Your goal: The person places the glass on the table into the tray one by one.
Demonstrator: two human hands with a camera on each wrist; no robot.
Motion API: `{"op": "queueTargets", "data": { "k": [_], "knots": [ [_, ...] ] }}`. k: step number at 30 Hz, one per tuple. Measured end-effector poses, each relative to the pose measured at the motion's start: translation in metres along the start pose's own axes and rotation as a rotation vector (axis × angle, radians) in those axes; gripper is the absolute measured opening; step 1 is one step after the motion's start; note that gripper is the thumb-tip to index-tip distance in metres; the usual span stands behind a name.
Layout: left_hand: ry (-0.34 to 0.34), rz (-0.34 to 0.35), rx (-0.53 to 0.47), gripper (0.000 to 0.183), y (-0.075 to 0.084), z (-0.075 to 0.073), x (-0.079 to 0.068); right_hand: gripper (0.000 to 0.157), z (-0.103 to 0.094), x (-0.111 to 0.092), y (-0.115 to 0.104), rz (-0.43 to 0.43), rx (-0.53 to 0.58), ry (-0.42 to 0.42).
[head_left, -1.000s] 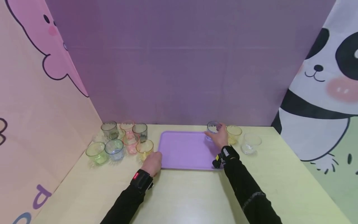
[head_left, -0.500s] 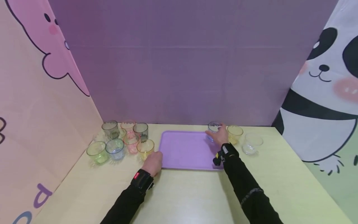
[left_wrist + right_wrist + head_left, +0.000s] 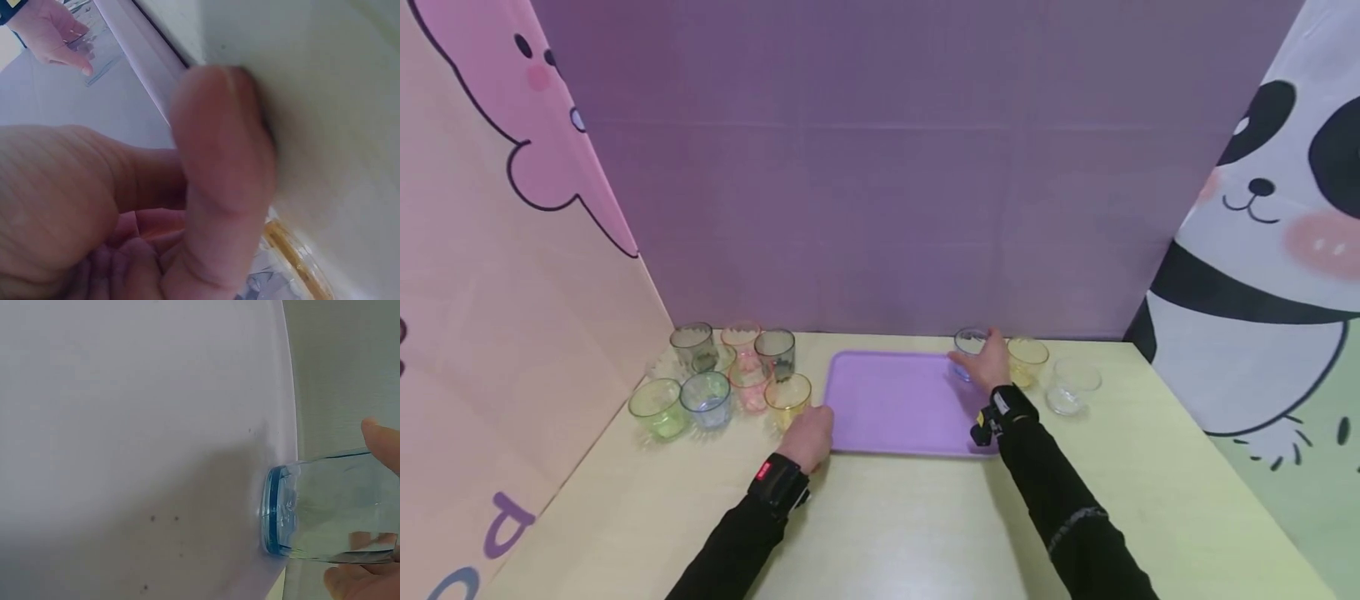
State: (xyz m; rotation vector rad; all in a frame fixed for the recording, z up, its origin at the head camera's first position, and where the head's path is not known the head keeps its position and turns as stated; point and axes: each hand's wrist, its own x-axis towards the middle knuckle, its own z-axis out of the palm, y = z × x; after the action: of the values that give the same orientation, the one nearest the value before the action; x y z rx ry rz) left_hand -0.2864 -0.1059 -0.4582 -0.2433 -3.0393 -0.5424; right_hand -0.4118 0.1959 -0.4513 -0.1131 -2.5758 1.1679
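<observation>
A purple rectangular tray [image 3: 895,408] lies flat on the table in the head view. At its left edge, near the front corner, my left hand [image 3: 808,437] pinches the rim; the left wrist view shows the thumb and a bent finger [image 3: 225,144] there. My right hand [image 3: 988,364] holds a clear blue glass [image 3: 334,506] at the tray's far right corner, thumb on one side and fingers on the other. The glass is upright with its base on the tray, just inside the rim. The hand covers part of this glass in the head view.
Several tinted glasses cluster left of the tray, among them a yellow glass [image 3: 788,396] close by my left hand, a green glass [image 3: 658,412] and another blue glass [image 3: 707,404]. Beyond my right hand stand a yellow glass [image 3: 1027,362] and a colourless glass [image 3: 1070,392]. A purple backdrop [image 3: 880,167] rises behind.
</observation>
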Motion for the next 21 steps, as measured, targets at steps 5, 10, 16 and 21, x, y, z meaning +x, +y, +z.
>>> {"op": "queueTargets", "data": {
  "k": [5,10,16,21],
  "knots": [
    [0.001,0.007,0.005,0.015,0.0,0.0,-0.001,0.093,-0.003,-0.001,-0.004,-0.013,-0.021,0.004],
    [0.004,0.01,-0.001,0.016,0.0,0.0,-0.001,0.093,-0.005,-0.002,-0.005,-0.036,-0.049,0.001],
    [0.007,0.013,-0.006,0.016,0.0,0.001,-0.001,0.093,-0.009,-0.002,-0.008,-0.022,-0.061,-0.014],
    [0.009,0.016,-0.009,0.015,0.001,-0.001,-0.003,0.092,-0.012,-0.005,-0.01,-0.009,-0.043,-0.011]
  ]
}}
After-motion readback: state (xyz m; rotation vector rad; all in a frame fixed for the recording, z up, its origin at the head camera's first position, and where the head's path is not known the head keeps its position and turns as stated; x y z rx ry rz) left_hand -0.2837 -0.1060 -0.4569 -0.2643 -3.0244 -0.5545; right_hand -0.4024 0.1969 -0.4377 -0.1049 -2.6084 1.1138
